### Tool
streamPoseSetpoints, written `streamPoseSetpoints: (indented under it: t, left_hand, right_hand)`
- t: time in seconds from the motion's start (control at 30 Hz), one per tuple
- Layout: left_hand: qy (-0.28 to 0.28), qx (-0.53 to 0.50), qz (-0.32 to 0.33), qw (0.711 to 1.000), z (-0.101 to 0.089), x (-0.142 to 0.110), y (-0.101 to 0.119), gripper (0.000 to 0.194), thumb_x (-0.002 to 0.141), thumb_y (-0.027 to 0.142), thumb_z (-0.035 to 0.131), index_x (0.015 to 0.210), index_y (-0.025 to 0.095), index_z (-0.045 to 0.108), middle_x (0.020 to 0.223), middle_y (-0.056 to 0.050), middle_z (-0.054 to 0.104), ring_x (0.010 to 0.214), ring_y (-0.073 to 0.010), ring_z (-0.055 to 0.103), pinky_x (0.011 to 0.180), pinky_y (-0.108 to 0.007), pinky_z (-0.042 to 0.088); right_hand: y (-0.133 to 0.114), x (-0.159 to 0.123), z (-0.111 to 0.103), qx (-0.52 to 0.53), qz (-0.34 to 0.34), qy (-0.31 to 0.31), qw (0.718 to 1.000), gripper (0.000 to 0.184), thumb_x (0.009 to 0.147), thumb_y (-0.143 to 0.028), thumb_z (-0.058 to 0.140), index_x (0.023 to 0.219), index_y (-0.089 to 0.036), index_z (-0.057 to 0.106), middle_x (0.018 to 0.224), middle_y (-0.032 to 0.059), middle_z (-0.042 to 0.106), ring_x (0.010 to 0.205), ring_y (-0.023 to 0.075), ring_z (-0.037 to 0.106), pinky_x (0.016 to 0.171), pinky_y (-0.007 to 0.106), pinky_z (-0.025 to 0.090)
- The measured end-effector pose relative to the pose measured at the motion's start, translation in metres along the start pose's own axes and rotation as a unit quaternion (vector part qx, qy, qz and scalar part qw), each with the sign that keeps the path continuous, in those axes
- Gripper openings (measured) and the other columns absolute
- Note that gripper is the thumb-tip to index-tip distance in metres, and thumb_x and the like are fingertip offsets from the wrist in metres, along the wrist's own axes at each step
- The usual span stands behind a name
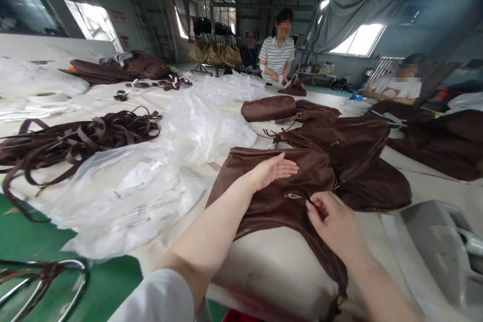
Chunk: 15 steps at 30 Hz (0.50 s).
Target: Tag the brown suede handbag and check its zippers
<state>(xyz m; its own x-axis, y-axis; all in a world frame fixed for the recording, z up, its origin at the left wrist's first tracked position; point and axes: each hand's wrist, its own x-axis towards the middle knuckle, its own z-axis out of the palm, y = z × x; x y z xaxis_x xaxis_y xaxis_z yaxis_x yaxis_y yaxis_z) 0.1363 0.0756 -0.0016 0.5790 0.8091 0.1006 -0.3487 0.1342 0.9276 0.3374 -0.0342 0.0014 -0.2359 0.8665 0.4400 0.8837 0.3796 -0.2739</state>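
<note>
A brown suede bag [279, 181] lies flat on the white table [279, 261] in front of me. My left hand [269, 170] rests flat on its upper part, fingers stretched out together. My right hand [332, 219] is closed in a pinch at the bag's zipper line, just right of the metal zipper pull [293, 195]. What the fingers pinch is too small to name. More brown bags [350, 156] lie stacked behind and to the right.
Clear plastic bags [151, 176] pile up to the left, beside a heap of brown straps [75, 136]. A grey machine [445, 246] sits at the right edge. A person in a striped shirt [277, 58] works across the table; another person [400, 85] sits at the right.
</note>
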Motion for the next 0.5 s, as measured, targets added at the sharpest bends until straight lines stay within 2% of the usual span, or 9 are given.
streamPoseSetpoints:
  t: [0.1,0.2,0.33,0.5]
  left_hand:
    - [-0.003,-0.071,-0.034,0.997,-0.006,0.005,-0.004,0.061,0.084,0.065,0.044,0.099,0.011,0.066,0.117,-0.016,0.064,0.112,-0.0239,0.057,0.101,-0.037,0.037]
    - [0.002,-0.084,-0.045,0.995,-0.005,0.008,-0.009,0.057,0.086,0.062,0.044,0.097,0.011,0.067,0.115,-0.015,0.065,0.11,-0.0226,0.058,0.101,-0.036,0.037]
    - [-0.005,-0.089,-0.031,0.996,-0.007,0.01,-0.013,0.053,0.086,0.059,0.048,0.093,0.01,0.068,0.108,-0.014,0.067,0.104,-0.022,0.06,0.1,-0.037,0.038]
    - [-0.003,-0.085,-0.021,0.996,-0.008,0.012,-0.017,0.05,0.084,0.057,0.053,0.091,0.01,0.068,0.105,-0.014,0.068,0.101,-0.0219,0.061,0.1,-0.038,0.037]
  right_hand:
    - [-0.013,0.019,0.0,-0.036,-0.113,-0.046,0.992,0.011,0.089,-0.022,0.05,0.094,-0.019,0.059,0.09,0.0042,0.064,0.078,0.0169,0.06,0.073,0.028,0.044]
    - [-0.016,0.033,0.01,-0.094,-0.18,-0.12,0.972,0.013,0.089,-0.017,0.05,0.092,-0.019,0.062,0.086,0.0036,0.064,0.078,0.0171,0.061,0.073,0.029,0.044]
    - [-0.017,0.037,0.02,-0.167,-0.224,-0.162,0.946,0.015,0.091,-0.014,0.049,0.087,-0.017,0.063,0.081,0.0038,0.063,0.074,0.0168,0.06,0.068,0.028,0.042]
    - [-0.024,0.04,0.017,-0.216,-0.256,-0.184,0.924,0.013,0.088,-0.012,0.051,0.081,-0.016,0.06,0.077,0.0037,0.059,0.072,0.0187,0.058,0.064,0.03,0.041]
